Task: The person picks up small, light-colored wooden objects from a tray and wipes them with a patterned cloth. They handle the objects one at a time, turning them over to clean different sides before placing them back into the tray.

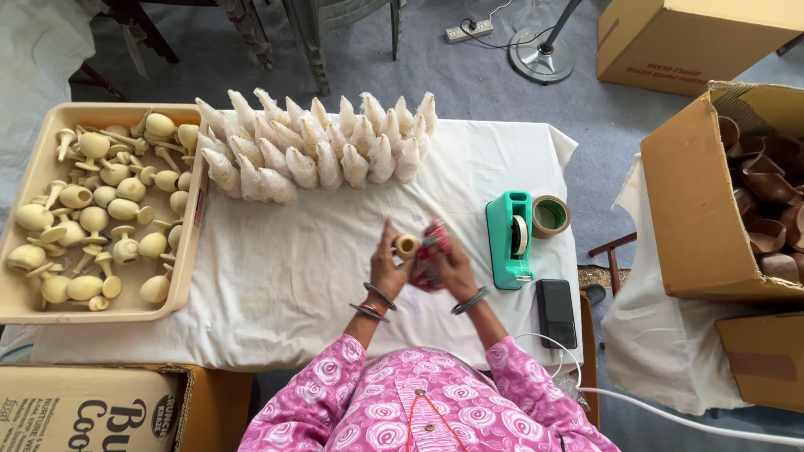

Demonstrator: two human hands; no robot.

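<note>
My left hand [388, 266] grips a pale wooden rattle-shaped piece [407, 245] over the middle of the white-covered table [276, 276]. My right hand [452, 266] holds a piece of red patterned cloth [433, 255] against that wooden piece. Both wrists wear metal bangles, and the sleeves are pink with a floral print. The lower part of the wooden piece is hidden by my fingers and the cloth.
A beige tray [25, 301] of several bare wooden pieces sits at the left. Rows of white-wrapped pieces [314, 151] lie at the back. A teal tape dispenser [511, 238], a tape roll [551, 216] and a black phone [556, 312] are at the right. Cardboard boxes [695, 209] stand around.
</note>
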